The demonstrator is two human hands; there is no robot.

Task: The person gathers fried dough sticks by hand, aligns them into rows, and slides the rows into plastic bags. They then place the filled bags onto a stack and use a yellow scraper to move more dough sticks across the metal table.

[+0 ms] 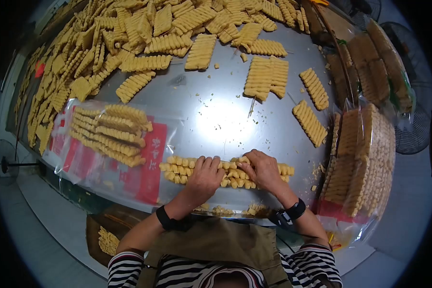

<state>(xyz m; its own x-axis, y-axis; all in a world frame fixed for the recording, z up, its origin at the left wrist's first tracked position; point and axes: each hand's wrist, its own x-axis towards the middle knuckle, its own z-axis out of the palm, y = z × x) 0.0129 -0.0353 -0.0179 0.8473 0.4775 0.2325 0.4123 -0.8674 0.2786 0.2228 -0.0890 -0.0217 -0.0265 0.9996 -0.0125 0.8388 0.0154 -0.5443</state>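
Observation:
Near the front edge of the metal table, ridged golden fried-dough pieces (182, 170) stand packed on edge in a long row. My left hand (205, 175) has its fingers curled over the middle of this row. Slightly to the right, my right hand (263, 169) grips the row with thumb and fingers, close to a small raised piece. The undersides of the fingers are hidden. Left of the row lies a clear plastic bag with red printing (151, 180), and several stacked fried-dough pieces (113, 132) rest on it.
A big heap of fried-dough pieces (144, 29) fills the back left of the metal table (197, 120). Loose pieces (310, 122) lie at the right. Filled clear bags (365, 158) stand along the right edge. Crumbs (257, 210) gather at the front edge; a fan (410, 129) stands beyond the bags.

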